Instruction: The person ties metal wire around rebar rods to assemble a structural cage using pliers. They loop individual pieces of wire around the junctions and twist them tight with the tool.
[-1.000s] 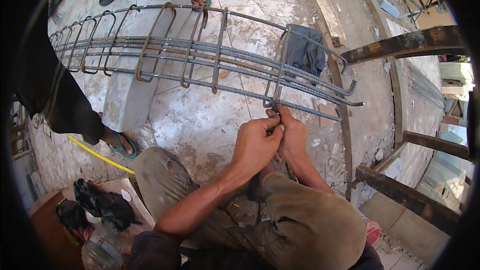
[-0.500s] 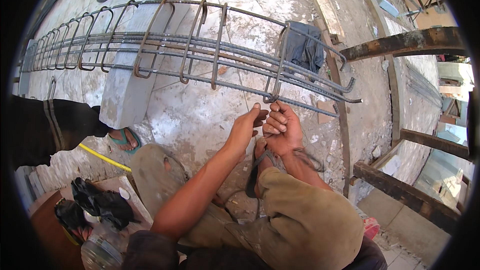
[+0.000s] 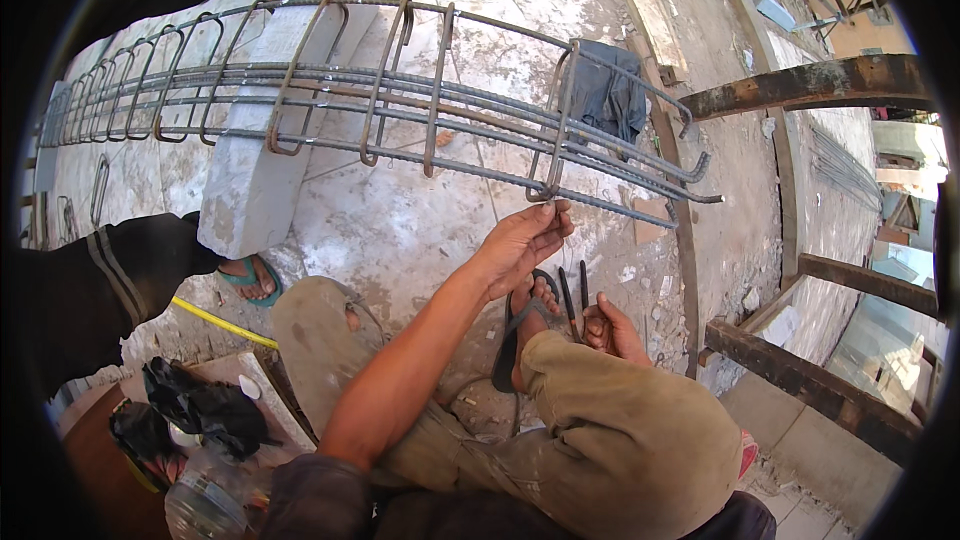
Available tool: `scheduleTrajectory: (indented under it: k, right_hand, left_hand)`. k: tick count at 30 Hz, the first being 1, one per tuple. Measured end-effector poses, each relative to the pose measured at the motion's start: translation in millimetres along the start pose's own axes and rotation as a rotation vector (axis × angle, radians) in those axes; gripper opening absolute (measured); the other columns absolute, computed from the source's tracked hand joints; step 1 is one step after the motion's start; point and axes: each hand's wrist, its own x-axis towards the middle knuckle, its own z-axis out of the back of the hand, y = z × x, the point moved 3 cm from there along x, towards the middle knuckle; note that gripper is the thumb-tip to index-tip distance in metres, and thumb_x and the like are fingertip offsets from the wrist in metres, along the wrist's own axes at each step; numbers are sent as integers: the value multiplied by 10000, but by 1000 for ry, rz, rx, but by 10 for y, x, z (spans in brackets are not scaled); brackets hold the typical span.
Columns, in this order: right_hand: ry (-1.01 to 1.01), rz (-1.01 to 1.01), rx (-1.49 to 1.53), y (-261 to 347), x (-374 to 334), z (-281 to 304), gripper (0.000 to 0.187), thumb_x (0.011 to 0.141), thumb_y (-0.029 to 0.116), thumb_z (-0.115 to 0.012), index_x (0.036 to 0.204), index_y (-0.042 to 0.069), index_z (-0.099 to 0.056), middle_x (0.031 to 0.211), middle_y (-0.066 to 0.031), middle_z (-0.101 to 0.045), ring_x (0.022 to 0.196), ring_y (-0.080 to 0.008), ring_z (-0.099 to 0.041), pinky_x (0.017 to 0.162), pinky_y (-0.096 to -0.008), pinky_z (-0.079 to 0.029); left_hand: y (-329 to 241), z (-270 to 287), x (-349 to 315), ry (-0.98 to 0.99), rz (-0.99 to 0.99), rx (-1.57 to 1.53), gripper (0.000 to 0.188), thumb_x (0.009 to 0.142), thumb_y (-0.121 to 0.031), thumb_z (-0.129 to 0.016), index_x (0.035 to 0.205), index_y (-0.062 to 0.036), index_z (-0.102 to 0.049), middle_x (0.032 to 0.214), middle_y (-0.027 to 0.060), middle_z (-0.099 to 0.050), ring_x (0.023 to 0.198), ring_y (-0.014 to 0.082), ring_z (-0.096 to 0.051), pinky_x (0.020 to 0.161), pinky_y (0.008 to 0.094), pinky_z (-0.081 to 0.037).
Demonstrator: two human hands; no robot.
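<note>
A long cage of steel reinforcing bars (image 3: 480, 168) with bent stirrups runs across the upper view. Just under the lower corner of its end stirrup (image 3: 563, 130), my left hand (image 3: 525, 248) is closed in a pinch on what looks like a thin tie wire, its fingertips close to the bar. My right hand (image 3: 614, 328) is lower, beyond my knee, with curled fingers; what they hold, if anything, is hidden. Beside it, two dark handles of a pincer-like tool (image 3: 569, 302) point upward near my sandalled foot (image 3: 525, 305). My knee hides the tool's lower end.
A pale block (image 3: 255, 170) supports the cage. A dark cloth (image 3: 605, 95) hangs at its right end. Another person's trouser leg (image 3: 110, 275) is at left, near a yellow hose (image 3: 225, 322). Black bags (image 3: 205, 405) lie lower left; timber beams (image 3: 815, 380) stand right.
My right hand has left the stirrup corner and moved down and right, and the tool handles now show. My left hand stays up at the bar. The other person's leg at top left has shifted.
</note>
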Motion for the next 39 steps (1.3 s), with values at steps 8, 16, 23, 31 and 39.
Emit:
scheduleTrajectory:
  k: [8,16,23,31,39]
  right_hand:
    - [-784,708,-1284,-736,530,673,735,843,375,-820,1400,6,-513,1158,-206,-619,1100,-347,-642,850,-462,-540]
    - [-801,540,-1436,-578,511,466,613,818,208,-749,1373,69,-530,1242,-169,-600,1136,-423,-601,901,-525,-522]
    - [-1072,939,-1479,-155,585,636,679,798,147,-698,1440,81,-488,1403,-250,-508,1304,-469,-475,1041,-565,-432]
    - [-1152,733,-665,-213,1185,548,1128,741,333,-861,1557,-95,-210,1460,-345,-425,1387,-459,-451,1157,-485,-387]
    - [-669,429,123,-188,772,1085,518,829,219,-642,1255,-49,-521,1231,-246,-590,988,-324,-622,858,-483,-524]
  left_hand:
    - [-158,-176,-99,-254,51,228,228,977,-297,-758,1042,-88,-694,849,-60,-615,698,66,-570,711,243,-527]
    - [-276,-285,-144,-424,-299,639,285,911,-222,-817,1018,38,-765,804,8,-685,694,65,-575,615,244,-455]
    - [-266,-352,-144,-487,-365,769,293,907,-205,-811,1003,69,-779,822,71,-745,721,94,-628,653,246,-488]
    - [-269,-417,-205,-624,-484,962,265,888,-194,-819,989,50,-791,799,89,-756,699,106,-656,640,261,-514]
    - [-160,-440,-216,-570,-586,912,273,876,-199,-826,1010,35,-790,823,97,-752,705,121,-659,649,279,-520]
